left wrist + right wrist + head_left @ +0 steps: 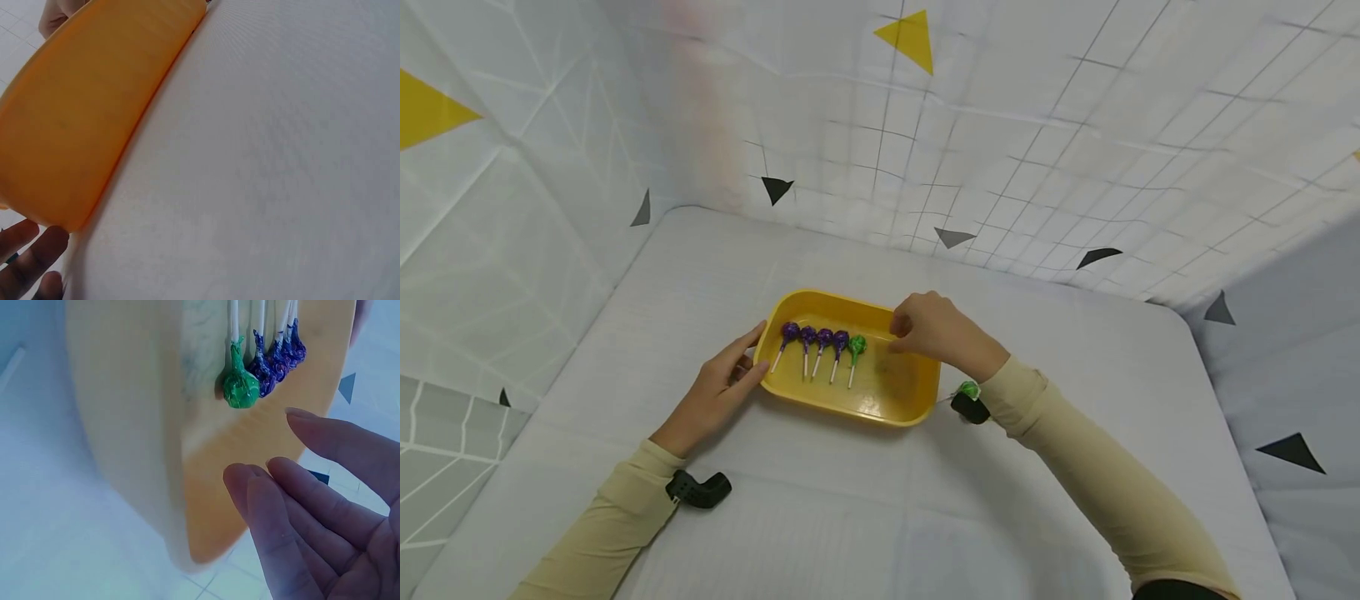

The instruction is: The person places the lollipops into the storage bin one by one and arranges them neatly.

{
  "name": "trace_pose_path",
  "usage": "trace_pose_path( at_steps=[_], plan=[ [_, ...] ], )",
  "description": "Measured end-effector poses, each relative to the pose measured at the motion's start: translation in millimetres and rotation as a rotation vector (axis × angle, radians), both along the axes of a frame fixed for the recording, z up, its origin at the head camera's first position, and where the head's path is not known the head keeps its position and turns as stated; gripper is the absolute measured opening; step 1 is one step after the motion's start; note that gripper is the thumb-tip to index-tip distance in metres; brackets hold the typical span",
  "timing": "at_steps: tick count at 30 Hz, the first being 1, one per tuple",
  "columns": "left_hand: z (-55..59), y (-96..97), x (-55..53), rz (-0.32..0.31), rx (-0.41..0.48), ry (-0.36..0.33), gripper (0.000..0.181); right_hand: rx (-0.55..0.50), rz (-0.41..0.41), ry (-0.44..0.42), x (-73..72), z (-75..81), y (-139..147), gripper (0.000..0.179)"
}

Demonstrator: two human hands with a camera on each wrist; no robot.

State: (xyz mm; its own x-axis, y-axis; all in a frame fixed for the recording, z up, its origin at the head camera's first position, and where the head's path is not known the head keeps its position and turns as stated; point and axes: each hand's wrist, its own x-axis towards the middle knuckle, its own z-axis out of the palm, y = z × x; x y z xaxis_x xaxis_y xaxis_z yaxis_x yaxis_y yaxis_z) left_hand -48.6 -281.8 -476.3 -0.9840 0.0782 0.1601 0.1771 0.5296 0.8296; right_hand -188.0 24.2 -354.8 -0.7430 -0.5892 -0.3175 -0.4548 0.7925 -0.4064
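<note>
A yellow tray (880, 398) holds a row of several purple lollipops (824, 337) and one green lollipop (857, 344) at the row's right end, white sticks toward me. My left hand (722, 385) rests against the tray's left end, fingers and thumb spread along its rim. In the left wrist view its fingertips touch the tray's outer wall (94, 106). My right hand (942, 329) is over the tray's right end with nothing in it; the right wrist view shows its fingers (337, 494) loosely bent, thumb and fingertips apart.
Another green lollipop (970, 389) lies on the white table (820, 517) just right of the tray, partly hidden by the right wrist camera (970, 408). White patterned cloth walls (1000, 150) stand at the back and sides.
</note>
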Motion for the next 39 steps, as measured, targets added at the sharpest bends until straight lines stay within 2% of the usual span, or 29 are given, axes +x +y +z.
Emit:
trace_pose_path(
  at_steps=[8,22,39],
  plan=[
    [-0.2,0.5,-0.1,-0.01,0.001,0.002,0.059,-0.039,-0.022,-0.033,5.3,9.9,17,0.031],
    [1.3,0.4,0.9,-0.001,0.0,-0.007,0.059,-0.07,-0.087,-0.031,11.7,16.6,43,0.031],
    [1.7,0.6,1.4,0.002,-0.004,-0.009,0.059,-0.086,-0.148,-0.033,15.6,3.2,76,0.026]
  ],
)
